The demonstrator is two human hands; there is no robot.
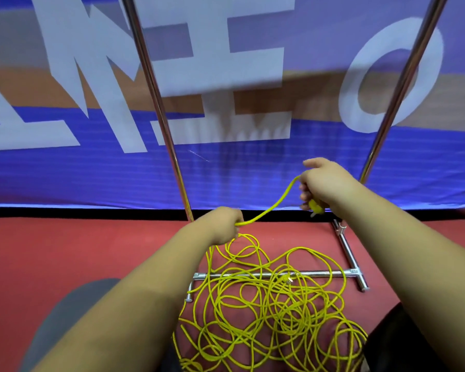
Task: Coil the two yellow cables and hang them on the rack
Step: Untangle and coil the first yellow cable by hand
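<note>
A tangled heap of yellow cable lies on the red floor, draped over the base bar of the metal rack. My right hand grips one cable near its end, and the yellow plug sticks out below the fist. From there a stretch of cable runs down-left to my left hand, which holds it with curled fingers. Below the left hand the cable drops into the heap. A second plug shows in the heap near the base bar.
Two shiny rack uprights rise in front of a blue banner with large white letters. A rack foot runs along the floor at right. My knees show at the bottom left and bottom right.
</note>
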